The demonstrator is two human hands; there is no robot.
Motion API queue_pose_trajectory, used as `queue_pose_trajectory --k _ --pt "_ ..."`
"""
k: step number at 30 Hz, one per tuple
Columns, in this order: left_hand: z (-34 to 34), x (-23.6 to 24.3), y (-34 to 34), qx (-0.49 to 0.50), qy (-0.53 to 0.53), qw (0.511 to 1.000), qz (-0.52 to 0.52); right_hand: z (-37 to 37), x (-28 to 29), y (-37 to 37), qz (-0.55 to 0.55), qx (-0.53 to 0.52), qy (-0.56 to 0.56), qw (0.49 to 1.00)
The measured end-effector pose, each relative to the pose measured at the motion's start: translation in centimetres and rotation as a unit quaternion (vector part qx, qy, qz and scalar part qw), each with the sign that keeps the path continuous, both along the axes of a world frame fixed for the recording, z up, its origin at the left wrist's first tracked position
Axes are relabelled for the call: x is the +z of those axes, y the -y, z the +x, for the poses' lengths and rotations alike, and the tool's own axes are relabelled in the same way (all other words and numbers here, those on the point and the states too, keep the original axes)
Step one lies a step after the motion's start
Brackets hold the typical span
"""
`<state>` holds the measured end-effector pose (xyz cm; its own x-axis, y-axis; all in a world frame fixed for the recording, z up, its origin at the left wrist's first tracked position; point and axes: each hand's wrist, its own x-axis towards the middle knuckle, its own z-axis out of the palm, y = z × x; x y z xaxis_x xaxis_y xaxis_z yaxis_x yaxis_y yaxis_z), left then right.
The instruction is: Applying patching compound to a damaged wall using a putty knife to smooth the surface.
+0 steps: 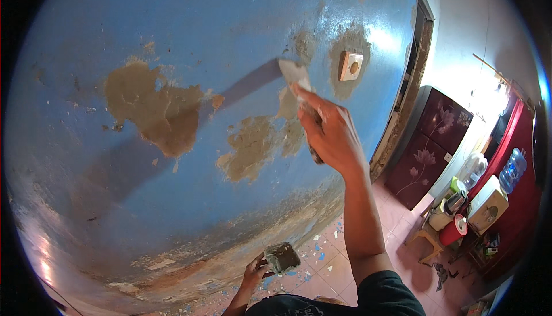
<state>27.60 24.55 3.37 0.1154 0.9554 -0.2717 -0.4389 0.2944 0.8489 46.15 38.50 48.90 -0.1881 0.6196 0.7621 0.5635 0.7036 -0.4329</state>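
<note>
My right hand (333, 135) is closed around a putty knife (295, 75), its forefinger stretched along the blade. The blade's edge meets the blue wall (230, 23), or is very close to it, left of a socket (351, 66) ringed by grey filler. Below the knife lies a patch of grey-brown filler (250, 148); a larger filled patch (152, 106) spreads to the left. Low down, my left hand (256, 271) grips a small square container (282, 258) with grey paste smeared inside. Part of the knife's handle is hidden by my fingers.
A worn door frame (411, 80) stands right of the wall. Beyond it are a dark red fridge (428, 146) with flower prints, a wooden stool (428, 238) with kitchen things, and a water dispenser (487, 204). Paint flakes (321, 255) litter the tiled floor (339, 270).
</note>
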Motion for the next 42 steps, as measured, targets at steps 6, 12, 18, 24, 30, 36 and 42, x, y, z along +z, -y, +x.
queue_pose_trajectory --k 6,12,18,24,30,36,42 --pt "0.7 0.2 -0.8 -0.009 -0.005 1.000 0.006 2.9 3.4 1.7 -0.089 -0.011 -0.019 0.996" --pt "0.5 -1.1 -0.9 0.008 0.007 1.000 -0.009 1.6 2.6 -0.4 -0.053 -0.008 -0.037 0.998" --pt "-0.6 -2.3 -1.7 0.026 0.005 1.000 -0.015 3.9 -0.6 0.4 -0.131 0.092 0.025 0.987" --pt "0.1 -2.2 -2.6 0.002 -0.008 1.000 -0.016 11.3 2.3 -3.0 -0.050 0.057 -0.133 0.988" --pt "1.5 -1.0 -3.7 -0.007 -0.043 0.999 -0.026 16.8 8.8 -10.0 0.033 -0.030 -0.174 0.984" --pt "2.0 -5.6 -5.6 0.027 -0.045 0.999 0.016 15.6 14.4 -13.8 0.077 -0.070 -0.146 0.984" --pt "3.2 -6.8 -6.8 0.034 -0.024 0.998 0.039 13.2 16.3 -18.0 0.097 -0.120 -0.118 0.981"
